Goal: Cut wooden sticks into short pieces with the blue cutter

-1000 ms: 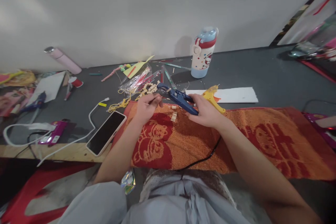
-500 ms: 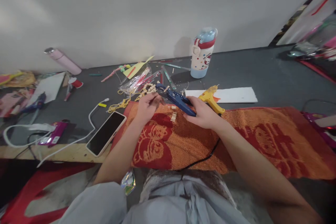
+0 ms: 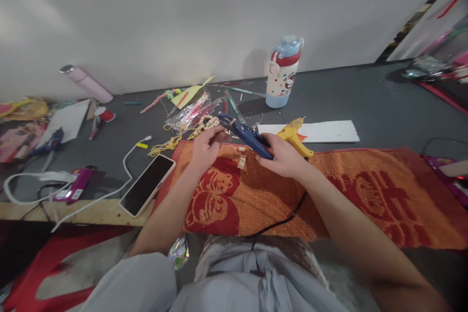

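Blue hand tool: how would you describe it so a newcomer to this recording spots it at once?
Start with the orange-and-red towel along the near edge of the dark table. Around its far edge, the right hand grips a long blue tool, whose far end lies near the left hand. Its blue colour sets it apart from the yellow glue gun by the right hand.

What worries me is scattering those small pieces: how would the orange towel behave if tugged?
The orange towel looks plush, so it would probably bunch up. The small pieces lie on it and would likely shift; the black cord across it might drag too.
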The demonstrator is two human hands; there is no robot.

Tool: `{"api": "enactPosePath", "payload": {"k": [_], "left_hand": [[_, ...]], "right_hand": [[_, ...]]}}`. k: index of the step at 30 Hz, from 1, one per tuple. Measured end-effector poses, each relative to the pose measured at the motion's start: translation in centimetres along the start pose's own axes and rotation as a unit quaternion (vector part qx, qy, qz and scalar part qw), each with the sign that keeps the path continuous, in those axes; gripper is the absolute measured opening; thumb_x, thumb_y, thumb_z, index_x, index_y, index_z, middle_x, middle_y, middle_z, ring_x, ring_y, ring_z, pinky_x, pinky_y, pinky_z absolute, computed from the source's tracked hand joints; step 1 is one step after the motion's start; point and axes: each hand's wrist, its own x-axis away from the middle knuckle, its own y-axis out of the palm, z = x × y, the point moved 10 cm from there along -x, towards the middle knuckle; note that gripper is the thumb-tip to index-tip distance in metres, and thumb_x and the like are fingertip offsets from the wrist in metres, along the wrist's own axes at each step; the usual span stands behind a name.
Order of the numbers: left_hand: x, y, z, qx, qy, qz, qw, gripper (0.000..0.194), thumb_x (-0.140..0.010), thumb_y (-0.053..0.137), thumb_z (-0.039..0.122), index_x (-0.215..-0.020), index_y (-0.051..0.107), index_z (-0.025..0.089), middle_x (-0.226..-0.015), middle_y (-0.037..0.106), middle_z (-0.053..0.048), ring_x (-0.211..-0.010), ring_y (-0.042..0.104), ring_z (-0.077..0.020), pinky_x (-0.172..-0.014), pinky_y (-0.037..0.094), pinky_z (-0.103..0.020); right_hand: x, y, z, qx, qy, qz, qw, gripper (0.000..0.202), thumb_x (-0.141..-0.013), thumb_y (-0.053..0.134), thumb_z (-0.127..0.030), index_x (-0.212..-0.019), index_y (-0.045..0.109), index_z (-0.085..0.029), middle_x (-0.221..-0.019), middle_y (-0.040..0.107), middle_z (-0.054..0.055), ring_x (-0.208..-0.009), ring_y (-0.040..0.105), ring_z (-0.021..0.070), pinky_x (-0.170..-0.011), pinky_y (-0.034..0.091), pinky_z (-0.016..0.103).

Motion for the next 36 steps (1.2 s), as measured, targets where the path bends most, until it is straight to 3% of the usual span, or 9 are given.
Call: {"api": "enactPosePath", "payload": {"k": [9,16,23,31,36], "left_hand": [[-0.06,0.07,0.06,0.008,0.001,0.002,1.0,0.018,-0.082,0.05,0.026,-0.084,0.064,0.015,-0.065,0.063,-0.002,-0.061,0.056,-0.0125,-0.062,0.046,-0.025],[-0.05,0.59,-0.32,0.047,-0.019,-0.02,0.998,0.019,-0.082,0.051,0.028,-0.08,0.065,0.016,-0.049,0.05,0.003,-0.045,0.04,-0.0085,-0.048,0.036,-0.022],[-0.07,0.74,-0.04,0.029,-0.005,-0.039,0.999,0.021,-0.084,0.049,0.027,-0.082,0.067,0.016,-0.06,0.061,0.0,-0.047,0.043,-0.0087,-0.051,0.036,-0.023],[-0.13,0.74,-0.43,0.016,-0.011,-0.039,0.999,0.021,-0.082,0.047,0.023,-0.084,0.066,0.014,-0.056,0.059,0.001,-0.045,0.039,-0.0084,-0.049,0.035,-0.022],[-0.19,0.61,0.02,-0.036,0.009,-0.035,0.999,0.025,-0.083,0.044,0.021,-0.077,0.066,0.014,-0.057,0.06,-0.001,-0.053,0.049,-0.011,-0.058,0.041,-0.024]], "right_hand": [[0.04,-0.18,-0.1,0.011,0.008,0.0,1.0,0.044,-0.074,0.056,-0.034,-0.114,0.051,-0.013,-0.103,0.063,0.014,-0.091,0.059,0.0266,-0.08,0.045,0.038],[0.02,-0.09,-0.04,0.012,0.003,-0.006,1.0,0.046,-0.075,0.056,-0.035,-0.115,0.051,-0.013,-0.104,0.063,0.014,-0.092,0.059,0.0267,-0.08,0.045,0.038],[-0.02,-0.17,-0.09,0.02,0.012,-0.006,1.0,0.046,-0.074,0.057,-0.035,-0.116,0.052,-0.014,-0.107,0.064,0.013,-0.094,0.061,0.0272,-0.08,0.045,0.036],[-0.08,-0.06,-0.46,0.052,0.035,-0.015,0.998,0.027,-0.078,0.053,-0.038,-0.095,0.059,-0.017,-0.083,0.067,0.008,-0.071,0.061,0.022,-0.064,0.042,0.031],[0.07,-0.13,-0.34,0.061,0.056,-0.005,0.997,0.023,-0.078,0.052,-0.038,-0.087,0.059,-0.019,-0.074,0.065,0.006,-0.065,0.059,0.0209,-0.059,0.04,0.03]]}}
